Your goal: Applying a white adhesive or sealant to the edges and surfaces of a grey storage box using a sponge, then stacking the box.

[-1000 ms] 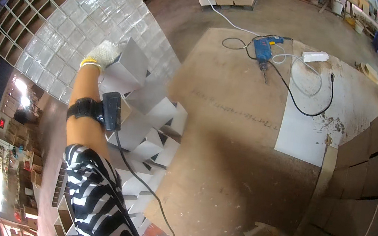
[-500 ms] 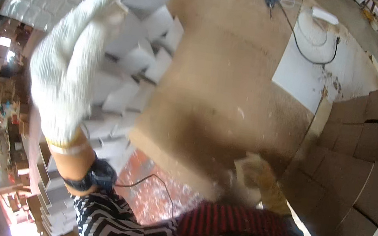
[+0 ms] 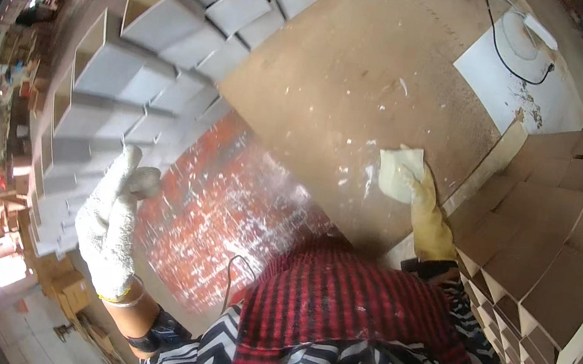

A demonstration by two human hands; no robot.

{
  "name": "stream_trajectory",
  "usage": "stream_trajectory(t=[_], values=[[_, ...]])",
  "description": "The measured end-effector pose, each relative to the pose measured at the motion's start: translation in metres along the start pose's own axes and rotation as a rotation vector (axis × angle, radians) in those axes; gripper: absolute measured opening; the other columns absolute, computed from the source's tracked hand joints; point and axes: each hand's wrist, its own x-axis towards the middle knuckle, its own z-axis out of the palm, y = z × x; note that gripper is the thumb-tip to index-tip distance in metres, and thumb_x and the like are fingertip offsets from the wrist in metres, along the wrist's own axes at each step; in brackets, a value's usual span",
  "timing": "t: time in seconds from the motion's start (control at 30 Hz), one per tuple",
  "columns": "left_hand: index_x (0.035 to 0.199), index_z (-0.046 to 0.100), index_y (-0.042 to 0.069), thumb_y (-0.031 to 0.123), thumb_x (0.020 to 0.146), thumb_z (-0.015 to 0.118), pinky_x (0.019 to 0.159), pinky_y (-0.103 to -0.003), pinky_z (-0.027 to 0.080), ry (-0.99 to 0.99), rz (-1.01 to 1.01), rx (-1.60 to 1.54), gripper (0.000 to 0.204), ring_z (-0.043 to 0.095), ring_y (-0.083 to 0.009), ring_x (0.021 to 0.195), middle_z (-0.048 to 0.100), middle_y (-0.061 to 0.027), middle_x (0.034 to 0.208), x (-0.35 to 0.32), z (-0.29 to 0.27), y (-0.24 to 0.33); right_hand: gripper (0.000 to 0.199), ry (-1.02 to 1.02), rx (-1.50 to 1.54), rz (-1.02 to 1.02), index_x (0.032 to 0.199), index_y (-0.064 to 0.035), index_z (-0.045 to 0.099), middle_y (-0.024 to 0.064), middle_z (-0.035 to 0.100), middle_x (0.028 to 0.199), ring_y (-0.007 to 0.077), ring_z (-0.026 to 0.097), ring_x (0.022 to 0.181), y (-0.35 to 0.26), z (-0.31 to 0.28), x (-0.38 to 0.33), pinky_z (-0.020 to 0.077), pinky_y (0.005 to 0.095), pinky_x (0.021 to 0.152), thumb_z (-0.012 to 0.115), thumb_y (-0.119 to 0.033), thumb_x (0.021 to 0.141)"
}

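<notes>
The right hand [image 3: 424, 201], in a yellow glove, is pressing a pale, creased cloth [image 3: 398, 173] flat on the brown board [image 3: 351, 79], near its edge. The left hand [image 3: 111, 220], in a white glove, is hanging loosely curled, holding nothing. The gloves are hiding the fingers.
</notes>
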Motion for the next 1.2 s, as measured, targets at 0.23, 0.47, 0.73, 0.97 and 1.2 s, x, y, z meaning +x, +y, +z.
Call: stream_trajectory(t=[0.23,0.47,0.73,0.97,1.2], values=[[0.13,0.053,-0.001,0.045,0.097,0.046,0.078,-0.032,0.052,0.078,-0.286,-0.124,0.057,0.066,-0.0193,0.08,0.068,-0.0138,0.097,-0.134,0.016,-0.064,0.056,0.118,-0.001,-0.05,0.131,0.0038,0.046,0.0093,0.058,0.118,0.0174,0.054,0.107,-0.004,-0.01,-0.011,0.0414,0.0309,0.095,0.065,-0.019,0.083],[0.124,0.056,-0.002,0.033,0.095,0.054,0.074,-0.033,0.054,0.27,-0.738,-0.541,0.046,0.065,-0.0209,0.074,0.067,-0.0124,0.09,-0.237,0.048,-0.113,0.052,0.137,0.057,-0.071,0.131,0.0031,0.048,0.0091,0.059,0.118,0.0165,0.057,0.106,-0.029,0.037,-0.06,0.0426,0.0286,0.093,0.064,-0.01,0.084],[0.126,0.054,-0.001,0.032,0.096,0.052,0.077,-0.034,0.054,0.141,-0.82,-0.762,0.045,0.066,-0.0233,0.079,0.067,-0.0155,0.097,-0.302,0.078,-0.167,0.056,0.058,-0.056,-0.037,0.135,0.0008,0.044,0.0089,0.058,0.123,0.015,0.056,0.109,-0.02,0.07,-0.164,0.0439,0.029,0.094,0.066,-0.009,0.084],[0.124,0.054,0.003,0.037,0.094,0.055,0.075,-0.035,0.057,-0.116,-0.807,-1.008,0.046,0.067,-0.0255,0.08,0.066,-0.0139,0.099,-0.339,0.122,-0.194,0.058,0.108,0.093,-0.303,0.134,0.0009,0.043,0.0079,0.056,0.123,0.016,0.054,0.112,-0.001,0.059,-0.286,0.0439,0.0299,0.096,0.067,-0.011,0.083],[0.125,0.051,-0.003,0.028,0.095,0.052,0.073,-0.036,0.057,-0.211,-0.856,-0.98,0.042,0.065,-0.0259,0.076,0.065,-0.0159,0.096,-0.368,0.136,-0.184,0.056,0.249,-0.002,-0.221,0.135,0.0,0.044,0.0047,0.059,0.115,0.0112,0.056,0.103,-0.025,0.072,-0.38,0.0439,0.0249,0.09,0.066,-0.014,0.086]])
